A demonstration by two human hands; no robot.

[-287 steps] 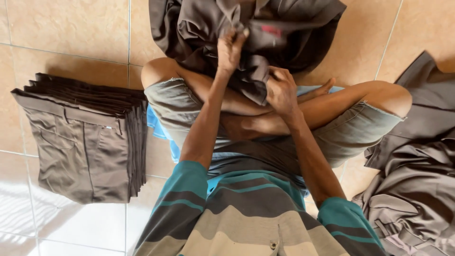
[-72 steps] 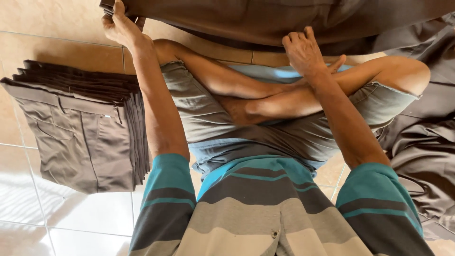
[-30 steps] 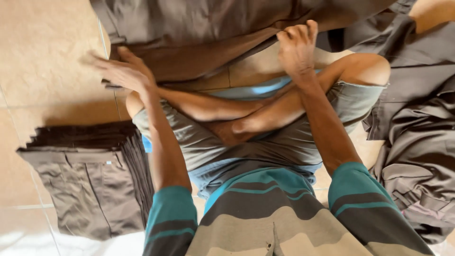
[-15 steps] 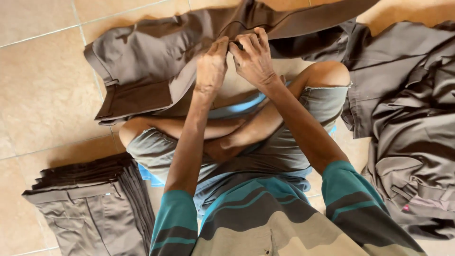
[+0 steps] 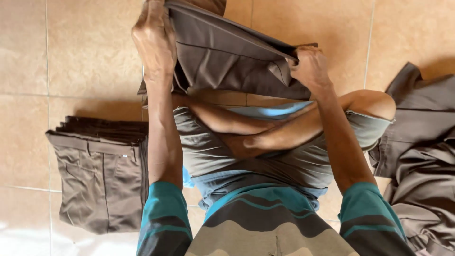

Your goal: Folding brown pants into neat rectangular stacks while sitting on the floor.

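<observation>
Fingers of both hands pinch smooth brown folded trousers point(image 5: 227, 61).

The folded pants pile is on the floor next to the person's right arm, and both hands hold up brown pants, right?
Not quite: the head view shows the folded pile beside the left arm. Left hand and right hand do hold up the brown pants.

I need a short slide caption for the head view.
Both hands, left hand and right hand, hold up folded brown trousers.

Two hands: left hand point(image 5: 154, 40), right hand point(image 5: 310, 68). One brown pants point(image 5: 227, 59) held between hands. One folded stack point(image 5: 102, 173) left of pants. One loose pile point(image 5: 424, 161) right of pants.
</observation>
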